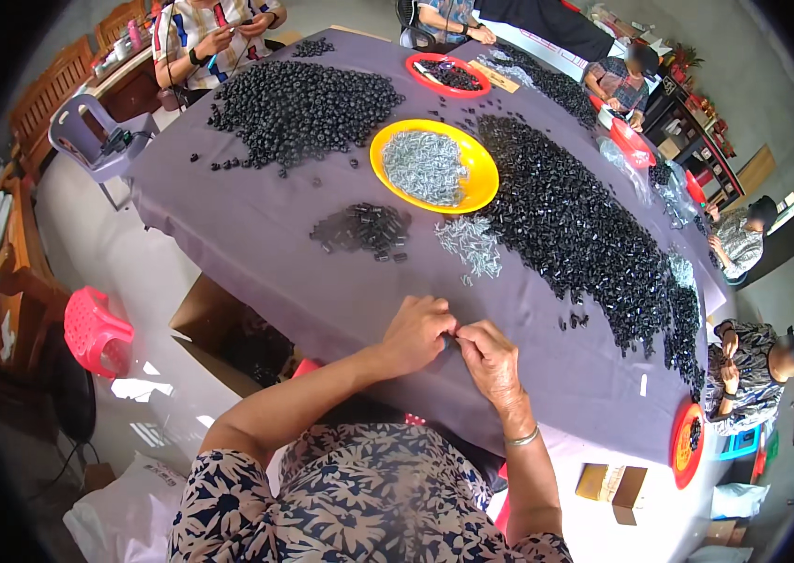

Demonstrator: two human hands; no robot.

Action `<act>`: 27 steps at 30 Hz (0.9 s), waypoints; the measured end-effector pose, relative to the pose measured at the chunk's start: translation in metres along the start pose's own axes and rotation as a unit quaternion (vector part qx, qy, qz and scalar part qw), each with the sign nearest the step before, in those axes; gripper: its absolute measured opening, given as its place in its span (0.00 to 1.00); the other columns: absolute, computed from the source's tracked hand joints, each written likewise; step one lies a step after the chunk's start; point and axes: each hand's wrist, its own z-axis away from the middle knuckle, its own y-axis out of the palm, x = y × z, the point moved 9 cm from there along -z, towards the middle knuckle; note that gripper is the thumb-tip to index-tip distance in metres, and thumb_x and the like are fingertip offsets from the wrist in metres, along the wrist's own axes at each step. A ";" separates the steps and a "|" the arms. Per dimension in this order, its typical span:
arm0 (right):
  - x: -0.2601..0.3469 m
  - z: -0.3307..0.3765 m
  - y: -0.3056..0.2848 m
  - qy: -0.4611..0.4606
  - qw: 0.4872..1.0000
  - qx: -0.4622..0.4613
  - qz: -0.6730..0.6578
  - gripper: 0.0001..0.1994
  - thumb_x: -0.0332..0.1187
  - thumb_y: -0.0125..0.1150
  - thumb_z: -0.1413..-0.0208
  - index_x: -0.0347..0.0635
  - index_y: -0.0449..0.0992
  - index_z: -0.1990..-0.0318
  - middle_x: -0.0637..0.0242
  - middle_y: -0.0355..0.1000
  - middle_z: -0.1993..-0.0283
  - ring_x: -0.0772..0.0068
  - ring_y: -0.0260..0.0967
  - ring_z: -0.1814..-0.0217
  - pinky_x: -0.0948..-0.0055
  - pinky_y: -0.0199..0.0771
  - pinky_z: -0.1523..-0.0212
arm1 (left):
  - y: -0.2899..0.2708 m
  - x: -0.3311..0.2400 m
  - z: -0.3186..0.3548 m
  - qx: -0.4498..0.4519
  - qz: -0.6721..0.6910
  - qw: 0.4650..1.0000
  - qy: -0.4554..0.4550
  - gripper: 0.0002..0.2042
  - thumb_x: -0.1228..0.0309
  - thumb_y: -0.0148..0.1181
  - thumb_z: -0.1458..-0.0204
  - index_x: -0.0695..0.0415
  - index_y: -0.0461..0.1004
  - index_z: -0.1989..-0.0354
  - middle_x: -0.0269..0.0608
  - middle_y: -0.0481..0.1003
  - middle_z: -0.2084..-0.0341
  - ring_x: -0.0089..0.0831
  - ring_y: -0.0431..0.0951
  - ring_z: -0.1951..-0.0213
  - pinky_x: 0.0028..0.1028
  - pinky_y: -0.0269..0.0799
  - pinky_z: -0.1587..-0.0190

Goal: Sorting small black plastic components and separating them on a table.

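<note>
Both hands meet at the near edge of the purple-covered worktop, the left hand and right hand pinching their fingers shut together on a small dark part, mostly hidden. Beyond them lie a small pile of silver screws and a yellow dish.

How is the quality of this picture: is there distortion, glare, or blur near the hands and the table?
In the head view, the fisheye lens bends the purple table edge and leaves black corners. Daylight is even, with bright patches on the floor at lower left. The yellow plate and black pieces look sharp. Where the left hand and right hand meet, the small item is too tiny to make out.
</note>
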 end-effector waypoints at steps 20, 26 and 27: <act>-0.022 0.001 0.005 0.077 0.993 0.043 -0.074 0.13 0.15 0.60 0.60 0.38 0.75 0.64 0.66 0.69 0.71 0.75 0.67 0.76 0.75 0.69 0.73 | 0.028 0.011 -0.019 0.217 -0.111 0.970 -0.017 0.09 0.63 0.52 0.51 0.53 0.73 0.73 0.40 0.76 0.75 0.41 0.76 0.61 0.42 0.63 0.57; -0.034 -0.003 0.006 0.093 0.988 0.063 -0.108 0.12 0.15 0.61 0.60 0.38 0.76 0.66 0.69 0.68 0.73 0.82 0.63 0.78 0.79 0.65 0.74 | 0.028 0.011 -0.022 0.222 -0.121 0.968 -0.008 0.11 0.62 0.50 0.49 0.54 0.74 0.76 0.41 0.77 0.74 0.42 0.76 0.61 0.45 0.63 0.58; -0.037 -0.003 0.007 0.106 0.983 0.073 -0.130 0.11 0.15 0.62 0.60 0.38 0.77 0.66 0.71 0.68 0.74 0.83 0.62 0.78 0.79 0.65 0.75 | 0.032 0.010 -0.023 0.249 -0.126 0.960 -0.016 0.12 0.61 0.49 0.49 0.54 0.74 0.76 0.42 0.77 0.74 0.43 0.76 0.61 0.45 0.63 0.58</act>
